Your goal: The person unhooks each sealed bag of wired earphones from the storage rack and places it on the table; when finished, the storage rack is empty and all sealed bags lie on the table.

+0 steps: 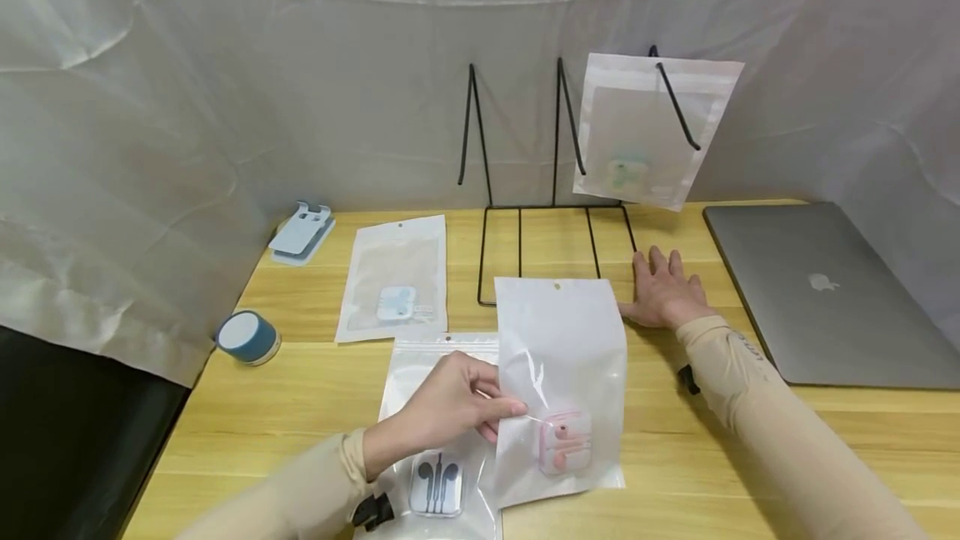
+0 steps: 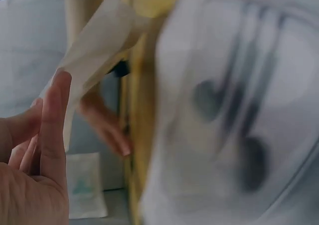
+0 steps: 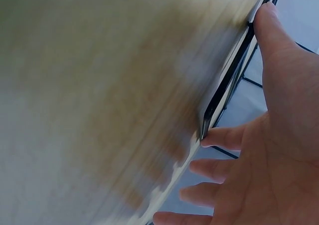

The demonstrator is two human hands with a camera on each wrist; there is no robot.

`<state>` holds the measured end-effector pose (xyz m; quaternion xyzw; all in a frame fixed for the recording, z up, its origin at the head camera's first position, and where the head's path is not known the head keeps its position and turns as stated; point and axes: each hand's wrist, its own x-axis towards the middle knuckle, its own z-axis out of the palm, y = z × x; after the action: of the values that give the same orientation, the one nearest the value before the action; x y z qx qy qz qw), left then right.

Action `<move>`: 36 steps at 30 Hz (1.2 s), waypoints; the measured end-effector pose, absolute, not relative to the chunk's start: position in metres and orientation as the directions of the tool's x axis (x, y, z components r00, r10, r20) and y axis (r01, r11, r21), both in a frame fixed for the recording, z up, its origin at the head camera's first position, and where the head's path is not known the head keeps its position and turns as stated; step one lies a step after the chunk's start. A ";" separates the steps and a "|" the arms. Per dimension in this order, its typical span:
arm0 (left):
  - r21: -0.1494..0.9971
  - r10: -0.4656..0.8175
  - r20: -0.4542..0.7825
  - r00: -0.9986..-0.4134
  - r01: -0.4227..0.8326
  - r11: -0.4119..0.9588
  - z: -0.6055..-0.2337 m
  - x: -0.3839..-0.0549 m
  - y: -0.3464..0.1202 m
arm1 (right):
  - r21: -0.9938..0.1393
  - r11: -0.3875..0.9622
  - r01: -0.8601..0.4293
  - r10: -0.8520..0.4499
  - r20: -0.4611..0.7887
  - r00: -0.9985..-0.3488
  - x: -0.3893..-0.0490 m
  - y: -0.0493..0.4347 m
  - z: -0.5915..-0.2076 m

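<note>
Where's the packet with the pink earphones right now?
In the head view, the pink-earphone packet is low, just right of centre, its left edge pinched by the left hand, on the near side of the black wire rack.

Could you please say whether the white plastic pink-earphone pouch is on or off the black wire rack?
Off: the left hand pinches the white plastic pouch, its top hole not threaded on the black wire rack.

Left sleeve (image 1: 288, 486): beige, close-fitting, creased.
Right sleeve (image 1: 798, 448): beige, ending at right cuff (image 1: 701, 330).
Lettering (image 1: 747, 350): dark, near right cuff.
Right wrist piece (image 1: 688, 379): black, small, beside right cuff.
Left wrist piece (image 1: 372, 512): black.
</note>
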<state>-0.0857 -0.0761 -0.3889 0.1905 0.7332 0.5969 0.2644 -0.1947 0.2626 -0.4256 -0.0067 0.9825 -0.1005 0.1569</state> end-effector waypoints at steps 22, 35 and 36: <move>0.887 0.516 -0.446 -0.731 -0.284 0.364 -0.423 -0.095 -0.049 | -0.170 0.985 -0.004 -0.050 -0.271 -0.961 -0.192 0.260 -0.427; 0.857 0.542 -0.496 -0.679 -0.280 0.433 -0.420 -0.097 -0.055 | -0.184 0.983 -0.007 -0.056 -0.264 -0.963 -0.191 0.260 -0.425; 0.855 0.545 -0.499 -0.674 -0.281 0.435 -0.419 -0.097 -0.055 | -0.184 0.983 -0.005 -0.055 -0.266 -0.962 -0.191 0.260 -0.425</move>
<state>-0.0973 -0.0554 -0.4191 0.0879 0.7498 0.5242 0.3940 -0.1911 0.2603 -0.4251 -0.0153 0.9863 -0.0911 0.1363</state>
